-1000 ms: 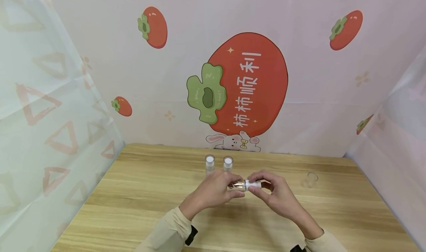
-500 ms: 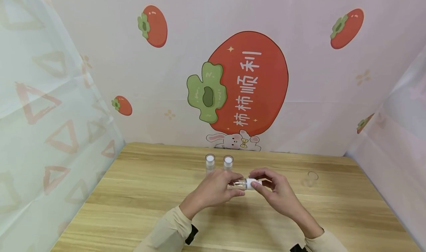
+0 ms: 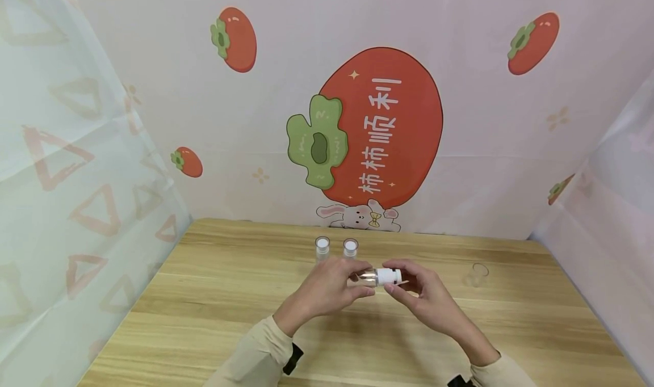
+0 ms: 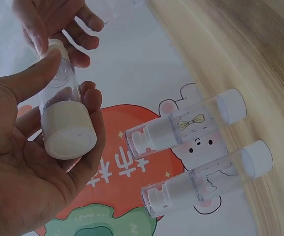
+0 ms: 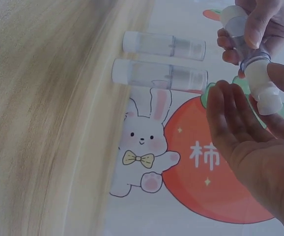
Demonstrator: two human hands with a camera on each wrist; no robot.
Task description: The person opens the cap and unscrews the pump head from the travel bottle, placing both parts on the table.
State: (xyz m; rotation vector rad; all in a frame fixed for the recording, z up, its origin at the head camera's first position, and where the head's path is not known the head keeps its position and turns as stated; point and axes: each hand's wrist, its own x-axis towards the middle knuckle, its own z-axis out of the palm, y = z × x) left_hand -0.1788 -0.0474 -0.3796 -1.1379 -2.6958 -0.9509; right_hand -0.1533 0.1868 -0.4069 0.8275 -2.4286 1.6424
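A clear pump bottle (image 3: 368, 277) with a white collar and pump head lies sideways between the two hands, above the table. My left hand (image 3: 327, 287) grips its clear body, and the bottle's white base (image 4: 70, 135) faces the camera in the left wrist view. At the collar (image 3: 386, 277), the thumb and index finger of my right hand (image 3: 431, 299) pinch from either side. The white pump head (image 5: 269, 102) shows uncapped beside the right fingers in the right wrist view, where the other right fingers stretch out away from the bottle.
Two similar capped bottles stand upright behind the left hand: a left one (image 3: 322, 249) and a right one (image 3: 350, 249). A clear cap (image 3: 477, 274) lies on the wooden table (image 3: 230, 296) to the right. A printed cloth (image 3: 480, 165) hangs behind the table.
The right fingers have shifted round the collar, and more of the white pump end now shows. The bottle has risen slightly. The left hand keeps its grip; the standing bottles and cap stay put.
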